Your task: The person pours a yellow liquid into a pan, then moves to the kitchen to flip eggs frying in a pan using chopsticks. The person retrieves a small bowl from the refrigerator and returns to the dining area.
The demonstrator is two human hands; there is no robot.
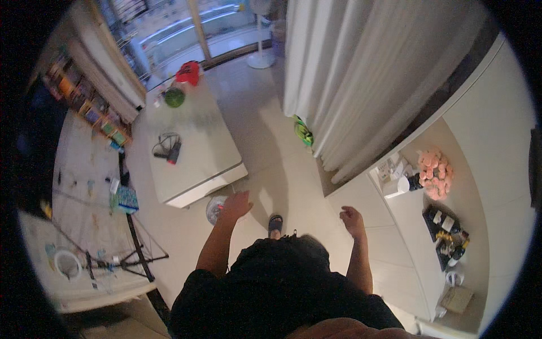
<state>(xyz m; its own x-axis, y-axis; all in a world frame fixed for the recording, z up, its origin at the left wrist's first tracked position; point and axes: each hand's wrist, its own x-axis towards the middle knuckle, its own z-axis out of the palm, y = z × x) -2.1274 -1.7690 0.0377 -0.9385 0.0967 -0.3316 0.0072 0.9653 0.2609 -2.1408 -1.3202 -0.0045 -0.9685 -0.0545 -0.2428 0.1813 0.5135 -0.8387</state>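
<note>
My left hand (237,206) hangs in front of me with nothing seen in it. Below it, a round grey container (214,212) on the floor is partly covered by the hand. The white coffee table (203,148) stands just ahead of that hand. On the tabletop lies a dark corded device (172,153) with a red end, perhaps a hair dryer. My right hand (352,221) is held out beside the white cabinet (360,207), apart from it. Its fingers are loosely curled and nothing shows between them. One sandalled foot (275,224) is on the tiled floor.
A green round thing (174,98), like a watermelon, and a red bag (188,73) sit at the table's far end. Left stand a tripod (137,258) and a tissue box (128,199). A white curtain (338,76) hangs right; pink flowers (436,173) fill a cabinet niche.
</note>
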